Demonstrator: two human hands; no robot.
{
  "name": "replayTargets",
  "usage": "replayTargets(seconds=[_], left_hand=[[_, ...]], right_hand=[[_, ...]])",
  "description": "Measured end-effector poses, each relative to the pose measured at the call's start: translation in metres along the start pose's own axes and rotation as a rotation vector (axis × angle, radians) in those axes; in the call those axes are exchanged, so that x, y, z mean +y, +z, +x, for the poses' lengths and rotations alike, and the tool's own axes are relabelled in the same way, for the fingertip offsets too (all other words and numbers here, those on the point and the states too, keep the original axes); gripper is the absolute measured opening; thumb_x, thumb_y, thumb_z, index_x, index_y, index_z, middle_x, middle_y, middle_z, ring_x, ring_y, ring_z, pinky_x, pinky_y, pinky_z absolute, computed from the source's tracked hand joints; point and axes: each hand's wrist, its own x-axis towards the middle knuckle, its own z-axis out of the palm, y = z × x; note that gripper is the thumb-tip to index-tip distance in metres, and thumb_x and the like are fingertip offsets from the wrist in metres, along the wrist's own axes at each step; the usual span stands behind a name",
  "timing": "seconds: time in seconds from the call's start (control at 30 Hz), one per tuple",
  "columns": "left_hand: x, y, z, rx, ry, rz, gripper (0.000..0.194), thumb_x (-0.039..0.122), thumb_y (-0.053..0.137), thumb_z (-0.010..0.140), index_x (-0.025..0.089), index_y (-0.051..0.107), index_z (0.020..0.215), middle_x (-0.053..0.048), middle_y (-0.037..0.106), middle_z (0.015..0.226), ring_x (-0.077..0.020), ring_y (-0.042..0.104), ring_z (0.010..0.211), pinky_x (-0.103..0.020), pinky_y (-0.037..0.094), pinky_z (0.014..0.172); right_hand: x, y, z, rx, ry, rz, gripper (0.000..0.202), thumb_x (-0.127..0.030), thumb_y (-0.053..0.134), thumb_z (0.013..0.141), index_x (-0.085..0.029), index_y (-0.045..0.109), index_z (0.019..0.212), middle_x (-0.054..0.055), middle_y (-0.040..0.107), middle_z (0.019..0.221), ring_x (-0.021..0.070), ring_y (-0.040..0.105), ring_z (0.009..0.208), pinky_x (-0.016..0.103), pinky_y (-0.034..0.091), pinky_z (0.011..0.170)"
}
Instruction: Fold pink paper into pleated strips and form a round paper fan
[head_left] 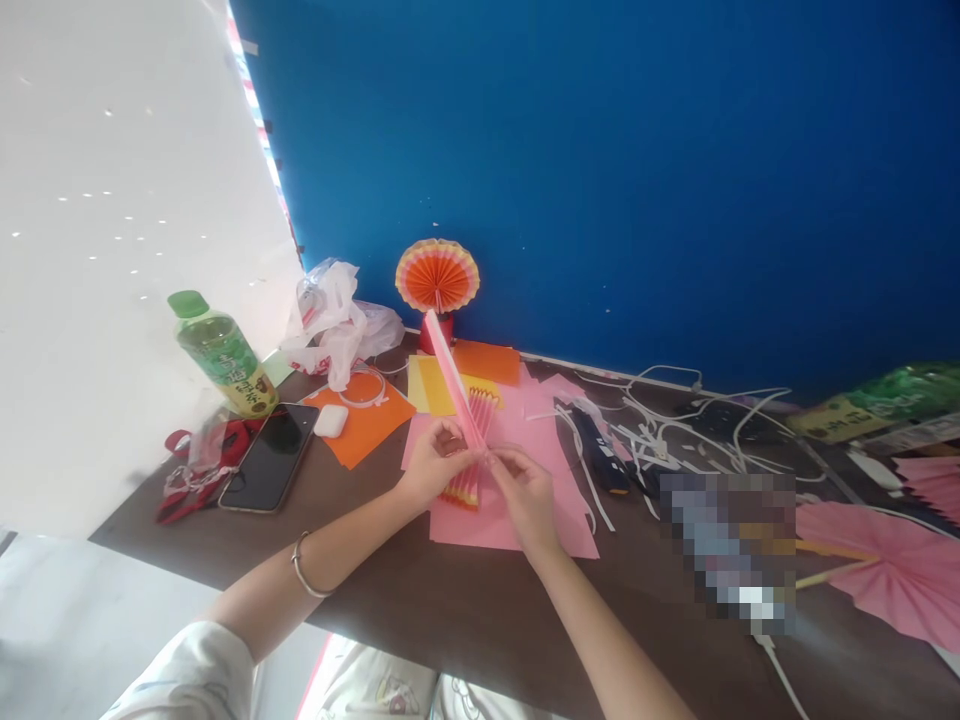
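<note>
Above the middle of the table, my left hand [433, 466] is closed around the lower part of a narrow pink folded paper strip [454, 380] with a white edge, which stands up at a slant. My right hand [525, 492] pinches at the same strip's lower end, its fingertips meeting those of the left. Behind and under the fingers shows a pleated paper piece [484, 402], pink with orange and yellow ends, partly hidden by my hands. Pink sheets [517, 530] lie beneath. Whether the strip touches the pleated piece I cannot tell.
A round orange paper fan [437, 276] stands at the back. Leftward are a green-capped bottle [225, 355], a phone [271, 458], a white earbud case [331, 420] and plastic bags [330, 320]. Rightward lie paper scraps [652, 440], white cables [757, 400] and a pink fan [892, 570].
</note>
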Motion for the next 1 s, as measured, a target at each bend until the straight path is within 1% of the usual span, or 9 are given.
replayTargets(seconds=[0.07,0.13,0.17,0.23,0.33,0.4,0.47,0.63,1.0], left_hand=[[-0.001,-0.001,0.001,-0.003,-0.016,-0.026,0.037,0.025,0.077,0.057,0.018,0.042,0.068,0.004,0.053,0.069,-0.0078,0.055,0.064,-0.025,0.046,0.068],[-0.003,-0.001,0.001,0.016,-0.041,-0.033,0.037,0.025,0.077,0.057,0.017,0.042,0.067,0.004,0.053,0.067,-0.0075,0.054,0.062,-0.024,0.045,0.066],[-0.003,-0.001,0.001,0.027,-0.048,-0.03,0.036,0.025,0.076,0.057,0.017,0.042,0.067,0.005,0.052,0.065,-0.0072,0.054,0.061,-0.024,0.045,0.064],[-0.003,-0.001,0.0,0.038,-0.04,-0.018,0.037,0.024,0.076,0.057,0.017,0.041,0.065,0.006,0.051,0.061,-0.007,0.053,0.059,-0.023,0.044,0.062],[-0.001,-0.002,0.0,0.025,-0.009,0.023,0.035,0.022,0.074,0.059,0.017,0.04,0.066,0.005,0.052,0.062,-0.0076,0.054,0.062,-0.023,0.044,0.064],[0.0,-0.002,0.0,0.011,0.0,0.057,0.033,0.02,0.073,0.059,0.017,0.041,0.067,0.005,0.053,0.063,-0.0079,0.055,0.062,-0.023,0.044,0.064],[0.001,-0.003,-0.001,0.003,0.003,0.086,0.031,0.018,0.072,0.06,0.017,0.043,0.068,0.005,0.053,0.063,-0.0077,0.054,0.062,-0.023,0.044,0.064],[0.001,-0.004,-0.002,-0.026,-0.027,0.114,0.028,0.019,0.071,0.061,0.017,0.044,0.068,0.005,0.05,0.063,-0.0064,0.051,0.059,-0.022,0.044,0.061],[0.001,-0.004,-0.003,-0.067,-0.009,0.175,0.029,0.02,0.073,0.06,0.016,0.045,0.066,0.005,0.049,0.062,-0.0058,0.049,0.057,-0.021,0.042,0.058]], right_hand=[[0.0,0.0,0.0,-0.022,0.043,0.034,0.013,-0.03,0.06,0.078,-0.017,0.063,0.076,0.006,0.066,0.079,0.0186,0.064,0.076,0.031,0.054,0.069],[-0.001,0.001,-0.001,-0.026,0.018,-0.011,0.012,-0.029,0.059,0.079,-0.017,0.062,0.077,0.005,0.065,0.077,0.0176,0.063,0.073,0.03,0.054,0.068],[-0.001,0.001,-0.002,-0.019,-0.031,-0.06,0.01,-0.027,0.058,0.079,-0.018,0.061,0.078,0.004,0.064,0.077,0.0173,0.063,0.073,0.031,0.054,0.068],[-0.002,0.0,-0.003,-0.011,-0.192,-0.192,0.006,-0.022,0.056,0.081,-0.019,0.06,0.08,0.004,0.064,0.078,0.0173,0.062,0.075,0.032,0.053,0.071],[-0.001,-0.004,-0.004,-0.04,-0.455,-0.391,0.012,-0.014,0.051,0.083,-0.019,0.061,0.086,0.007,0.063,0.085,0.0183,0.06,0.082,0.035,0.052,0.075],[0.0,-0.008,-0.003,-0.081,-0.561,-0.473,0.016,-0.012,0.049,0.084,-0.02,0.061,0.091,0.008,0.063,0.087,0.0187,0.06,0.083,0.035,0.052,0.077],[0.001,-0.012,-0.001,-0.136,-0.619,-0.512,0.017,-0.011,0.049,0.085,-0.019,0.06,0.095,0.008,0.063,0.088,0.0189,0.059,0.084,0.035,0.051,0.077],[-0.001,-0.019,0.003,-0.267,-0.664,-0.555,0.015,-0.011,0.05,0.084,-0.019,0.059,0.094,0.007,0.063,0.088,0.019,0.057,0.085,0.037,0.048,0.082],[-0.002,-0.015,0.004,-0.23,-0.661,-0.536,0.012,-0.01,0.052,0.083,-0.019,0.056,0.077,0.003,0.061,0.076,0.0153,0.053,0.073,0.035,0.045,0.079]])
